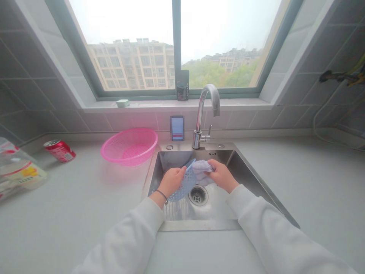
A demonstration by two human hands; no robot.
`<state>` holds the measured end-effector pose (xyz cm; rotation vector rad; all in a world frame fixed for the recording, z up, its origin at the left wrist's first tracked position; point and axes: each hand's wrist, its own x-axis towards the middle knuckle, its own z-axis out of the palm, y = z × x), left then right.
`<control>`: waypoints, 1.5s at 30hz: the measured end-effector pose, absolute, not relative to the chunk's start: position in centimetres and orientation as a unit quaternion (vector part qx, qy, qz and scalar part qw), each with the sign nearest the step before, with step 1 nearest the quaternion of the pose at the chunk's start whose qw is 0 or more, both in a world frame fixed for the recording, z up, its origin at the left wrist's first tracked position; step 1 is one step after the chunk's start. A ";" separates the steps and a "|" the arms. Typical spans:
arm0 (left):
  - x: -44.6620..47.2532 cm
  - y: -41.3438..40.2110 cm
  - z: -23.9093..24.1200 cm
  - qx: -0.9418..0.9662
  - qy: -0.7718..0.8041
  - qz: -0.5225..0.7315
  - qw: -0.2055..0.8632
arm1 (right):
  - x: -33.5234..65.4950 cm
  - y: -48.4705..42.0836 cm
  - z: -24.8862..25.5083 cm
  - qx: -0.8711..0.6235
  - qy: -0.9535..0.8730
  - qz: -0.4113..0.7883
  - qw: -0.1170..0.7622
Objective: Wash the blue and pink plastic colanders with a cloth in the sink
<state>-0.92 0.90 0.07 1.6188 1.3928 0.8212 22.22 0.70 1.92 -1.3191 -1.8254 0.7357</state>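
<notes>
Over the steel sink [199, 225], you are holding a blue holey mat [186, 183] in your left grip [171, 182], pinching it tight, and you are squeezing a pale purple cloth [202, 172] against it in your right grip [222, 176], with your fingers pressed together. The mat and the cloth are touching, just above the round drain [197, 195]. On the desk [71, 213] beside the sink, a pink basket [129, 147] is sitting near the tap [203, 114], and a red can [59, 150] is lying on its side.

White sweatshirt sleeves [122, 239] cover both forearms, and a thin dark bracelet [162, 195] circles the left wrist.
</notes>
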 end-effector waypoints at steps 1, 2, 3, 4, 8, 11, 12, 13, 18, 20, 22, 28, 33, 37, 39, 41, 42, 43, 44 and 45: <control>-0.9 1.0 0.0 0.647 0.552 0.323 0.415 | 21.9 0.3 2.1 -0.496 -0.722 0.308 0.371; -1.0 1.0 0.0 0.654 0.550 0.320 0.410 | 21.4 -0.2 2.3 -0.468 -0.734 0.336 0.360; -1.0 1.1 0.0 0.663 0.548 0.318 0.398 | 20.8 -0.8 2.5 -0.439 -0.747 0.363 0.343; -1.0 1.2 0.0 0.673 0.548 0.319 0.381 | 20.3 -1.3 2.7 -0.414 -0.760 0.385 0.320; -1.0 1.2 0.2 0.676 0.551 0.321 0.369 | 19.7 -1.7 3.0 -0.411 -0.765 0.387 0.309; -1.0 1.0 0.3 0.646 0.553 0.324 0.414 | 20.8 -0.6 2.7 -0.460 -0.734 0.350 0.355; -1.0 0.9 0.3 0.643 0.554 0.324 0.417 | 21.3 -0.2 2.5 -0.479 -0.724 0.334 0.367; -1.0 0.9 0.4 0.643 0.556 0.323 0.416 | 21.6 0.2 2.4 -0.497 -0.714 0.318 0.376; -1.0 0.9 0.7 0.650 0.563 0.313 0.404 | 22.1 1.0 1.7 -0.555 -0.680 0.277 0.390; -1.0 0.8 0.8 0.653 0.563 0.312 0.399 | 22.1 1.0 1.5 -0.567 -0.669 0.271 0.396; -0.9 0.7 0.7 0.654 0.561 0.313 0.399 | 22.1 1.1 1.4 -0.572 -0.660 0.274 0.402; -0.9 0.7 0.4 0.647 0.556 0.323 0.410 | 22.0 1.1 1.4 -0.571 -0.658 0.283 0.400; -0.9 0.7 0.4 0.650 0.558 0.313 0.410 | 22.1 1.0 1.3 -0.568 -0.662 0.283 0.398; -0.9 0.8 0.3 0.650 0.556 0.315 0.411 | 22.1 0.9 1.2 -0.566 -0.664 0.287 0.396; -0.9 0.8 0.3 0.650 0.554 0.318 0.413 | 22.1 0.9 1.2 -0.564 -0.666 0.287 0.395; -0.9 0.8 0.2 0.649 0.553 0.318 0.415 | 22.0 0.9 1.3 -0.564 -0.668 0.284 0.394; -0.9 0.8 0.2 0.648 0.554 0.317 0.415 | 22.0 0.8 1.4 -0.564 -0.668 0.283 0.394; -0.9 0.8 0.2 0.647 0.556 0.316 0.415 | 22.0 0.8 1.4 -0.563 -0.668 0.283 0.395; -0.9 0.9 0.2 0.647 0.556 0.316 0.415 | 22.0 0.9 1.4 -0.562 -0.668 0.282 0.397; -0.9 0.9 0.1 0.646 0.557 0.316 0.415 | 22.0 0.9 1.4 -0.562 -0.668 0.281 0.399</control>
